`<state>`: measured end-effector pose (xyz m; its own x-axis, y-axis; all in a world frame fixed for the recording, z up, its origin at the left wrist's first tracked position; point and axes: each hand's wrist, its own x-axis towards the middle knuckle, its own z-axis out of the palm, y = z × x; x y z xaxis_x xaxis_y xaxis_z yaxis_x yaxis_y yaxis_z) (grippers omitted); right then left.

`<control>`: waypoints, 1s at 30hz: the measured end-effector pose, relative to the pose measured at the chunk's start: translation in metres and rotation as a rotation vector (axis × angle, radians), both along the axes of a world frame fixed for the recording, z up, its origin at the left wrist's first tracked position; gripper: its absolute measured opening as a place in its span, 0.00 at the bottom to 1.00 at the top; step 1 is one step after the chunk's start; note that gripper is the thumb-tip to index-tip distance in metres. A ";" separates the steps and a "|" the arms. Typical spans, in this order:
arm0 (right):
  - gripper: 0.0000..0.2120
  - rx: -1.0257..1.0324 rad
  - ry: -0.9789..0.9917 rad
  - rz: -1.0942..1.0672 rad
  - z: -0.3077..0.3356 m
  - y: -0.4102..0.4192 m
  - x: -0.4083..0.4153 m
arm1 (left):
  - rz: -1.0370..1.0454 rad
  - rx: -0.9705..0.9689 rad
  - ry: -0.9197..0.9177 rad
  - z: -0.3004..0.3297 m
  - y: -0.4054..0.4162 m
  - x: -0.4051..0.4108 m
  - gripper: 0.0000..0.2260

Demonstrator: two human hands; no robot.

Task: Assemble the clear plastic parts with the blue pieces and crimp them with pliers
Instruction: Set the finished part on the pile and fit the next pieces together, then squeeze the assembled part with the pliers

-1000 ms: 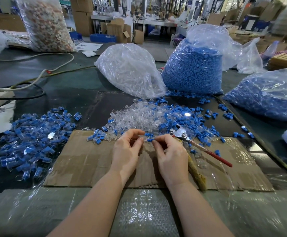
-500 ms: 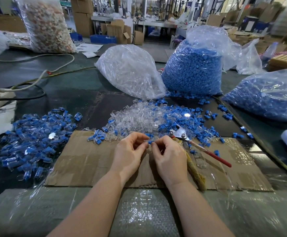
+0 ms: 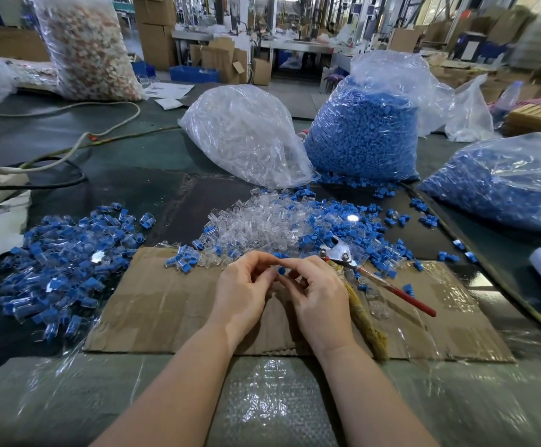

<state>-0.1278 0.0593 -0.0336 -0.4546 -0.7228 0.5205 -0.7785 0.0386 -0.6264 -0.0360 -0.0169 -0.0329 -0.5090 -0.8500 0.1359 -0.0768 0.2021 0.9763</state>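
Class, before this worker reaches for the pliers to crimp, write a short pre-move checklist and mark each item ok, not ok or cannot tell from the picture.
1. Blue piece held between the fingertips of both hands: ok.
2. Clear part seated on that blue piece: cannot tell, the fingers hide it.
3. Pliers within reach, lying beside the right hand with the red handle pointing away to the right: ok.
4. A hand free to lift the pliers: not ok, left hand and right hand both pinch the piece.
5. Cardboard work area under the hands: ok.
6. Loose pile of clear and blue parts close ahead: ok.
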 end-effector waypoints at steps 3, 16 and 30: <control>0.10 -0.003 -0.002 -0.003 0.000 0.000 0.000 | -0.003 -0.013 -0.012 0.000 0.000 0.000 0.06; 0.10 0.039 0.048 -0.014 0.003 0.003 0.002 | -0.006 0.020 0.022 -0.002 -0.004 -0.002 0.08; 0.28 0.876 0.213 -0.630 0.024 0.032 -0.025 | 0.022 0.286 0.184 -0.001 -0.010 -0.007 0.05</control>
